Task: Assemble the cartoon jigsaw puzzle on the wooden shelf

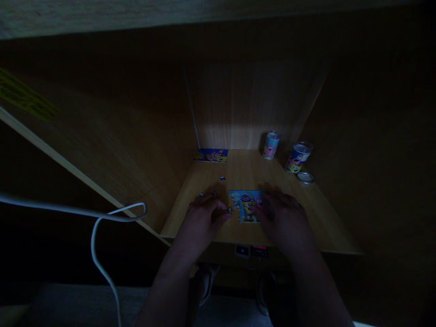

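Observation:
A partly assembled jigsaw puzzle with a yellow cartoon figure lies on the wooden shelf, its left edge uneven. Between the thumb and fingers of my left hand is a small puzzle piece, held just left of the puzzle. My right hand rests over the puzzle's right side, fingers bent and touching it; whether it grips anything is hidden. Loose puzzle pieces lie beyond my left hand, partly covered by it. Another loose piece sits farther back.
At the back left lies a finished-looking cartoon picture panel. Two printed cans stand at the back right, with a round metal lid beside the nearer one. Wooden walls enclose the shelf. A white cable hangs at left.

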A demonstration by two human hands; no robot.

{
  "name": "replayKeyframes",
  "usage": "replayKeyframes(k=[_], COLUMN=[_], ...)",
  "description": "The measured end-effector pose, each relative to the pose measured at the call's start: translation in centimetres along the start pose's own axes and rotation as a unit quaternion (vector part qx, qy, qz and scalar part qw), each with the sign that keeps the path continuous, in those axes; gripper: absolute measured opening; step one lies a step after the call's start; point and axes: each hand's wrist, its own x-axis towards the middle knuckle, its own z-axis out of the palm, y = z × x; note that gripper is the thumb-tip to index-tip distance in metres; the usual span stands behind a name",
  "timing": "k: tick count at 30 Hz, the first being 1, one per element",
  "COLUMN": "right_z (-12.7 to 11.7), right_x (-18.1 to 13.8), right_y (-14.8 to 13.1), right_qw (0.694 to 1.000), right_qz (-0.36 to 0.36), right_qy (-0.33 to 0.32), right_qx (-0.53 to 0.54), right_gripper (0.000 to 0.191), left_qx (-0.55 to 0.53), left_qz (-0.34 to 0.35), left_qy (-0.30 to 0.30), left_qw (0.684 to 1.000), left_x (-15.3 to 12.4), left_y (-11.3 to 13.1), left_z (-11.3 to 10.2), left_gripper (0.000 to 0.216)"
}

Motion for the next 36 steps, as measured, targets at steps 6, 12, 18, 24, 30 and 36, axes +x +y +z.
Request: replayKeyframes(k=[6, 12, 18, 24, 30, 36], right_z=[-0.1, -0.12, -0.04, -0.26, -0.22, -0.25], right_x=[-0.02, 0.07, 0.04, -0.01, 0.02, -0.04], right_y=[-0.19, -0.14, -0.08, -0.29, -0.25, -0.35], right_qw=[1.0, 1.0, 1.0, 1.0, 1.0, 1.0], right_qz=[0.003, 0.004, 0.004, 0.004, 0.007, 0.007], right_qy=[-0.003, -0.013, -0.003, -0.005, -0.005, -0.004], right_qx=[-0.008, -0.003, -0.001, -0.002, -0.004, -0.005], right_gripper=[0.046, 0.05, 0.047, 0.046, 0.045, 0.046], left_qx=[0.008, 0.005, 0.002, -0.007, -0.01, 0.002], left_qz=[-0.001, 0.006, 0.014, 0.015, 0.009, 0.007], left_qy=[0.01, 0.008, 0.01, 0.01, 0.011, 0.013], left_qw=[1.0, 1.0, 1.0, 1.0, 1.0, 1.0], left_x=[0.12, 0.07, 0.07, 0.02, 0.03, 0.03], left_y=[0.05, 0.08, 0.13, -0.33, -0.38, -0.1], left_z=[0.1, 0.15, 0.14, 0.45, 0.53, 0.38], left_gripper=[0.005, 0.005, 0.007, 0.008, 0.007, 0.006])
